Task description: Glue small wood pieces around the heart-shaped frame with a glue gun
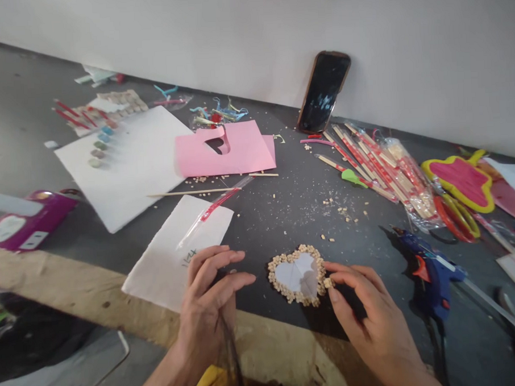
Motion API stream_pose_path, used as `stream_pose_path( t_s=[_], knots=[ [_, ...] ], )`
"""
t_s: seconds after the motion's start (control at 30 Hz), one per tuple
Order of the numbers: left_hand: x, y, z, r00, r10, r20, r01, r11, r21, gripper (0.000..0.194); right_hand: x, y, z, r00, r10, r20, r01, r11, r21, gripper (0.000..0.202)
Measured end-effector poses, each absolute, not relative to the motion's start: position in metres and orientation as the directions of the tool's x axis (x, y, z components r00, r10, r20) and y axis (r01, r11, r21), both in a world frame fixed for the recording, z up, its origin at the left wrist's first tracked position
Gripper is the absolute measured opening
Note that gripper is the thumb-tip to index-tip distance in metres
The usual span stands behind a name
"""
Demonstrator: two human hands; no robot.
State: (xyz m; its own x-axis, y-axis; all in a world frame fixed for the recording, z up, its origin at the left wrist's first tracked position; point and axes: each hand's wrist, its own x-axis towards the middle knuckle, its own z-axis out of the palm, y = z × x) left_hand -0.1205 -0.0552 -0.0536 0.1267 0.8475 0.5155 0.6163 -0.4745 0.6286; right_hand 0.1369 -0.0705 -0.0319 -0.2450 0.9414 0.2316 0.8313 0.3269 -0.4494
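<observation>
A white paper heart [296,274] lies flat near the table's front edge, its rim covered with small pale wooden pieces [306,299]. My right hand [367,307] is at the heart's right side, thumb and forefinger pinched round a small wooden piece [328,282] against or close by that rim. To the left of the heart is my left hand [212,286], its fingers spread and nothing visible between them. Part of it covers a white paper sheet [158,271] with handwriting on it. Loose wooden bits [346,212] are scattered beyond the heart.
A blue glue gun [434,279] lies at right, with scissors [459,218] and wrapped chopsticks [380,165] behind it. A phone [323,93] leans on the wall. Pink paper [247,148] overlaps a large white sheet [133,181]. A purple device [39,219] stands far left.
</observation>
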Motion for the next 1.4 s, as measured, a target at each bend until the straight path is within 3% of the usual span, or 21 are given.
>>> stream_pose_path(
  t_s=[1.07,1.27,1.4],
  knots=[
    [-0.123,-0.052,-0.053,0.109,0.856,0.505,0.643,-0.448,0.622,0.027,0.126,-0.049,-0.032,-0.337,0.914,0.228,0.811,0.404,-0.422,0.020],
    [-0.124,-0.051,-0.052,0.103,0.849,0.519,0.657,-0.449,0.605,0.031,0.140,-0.061,-0.026,-0.210,0.926,0.313,0.857,0.328,-0.398,0.016],
    [-0.119,-0.051,-0.050,0.075,0.835,0.544,0.661,-0.450,0.600,0.030,0.152,-0.081,-0.028,-0.220,0.927,0.303,0.873,0.326,-0.362,0.014]
  ],
)
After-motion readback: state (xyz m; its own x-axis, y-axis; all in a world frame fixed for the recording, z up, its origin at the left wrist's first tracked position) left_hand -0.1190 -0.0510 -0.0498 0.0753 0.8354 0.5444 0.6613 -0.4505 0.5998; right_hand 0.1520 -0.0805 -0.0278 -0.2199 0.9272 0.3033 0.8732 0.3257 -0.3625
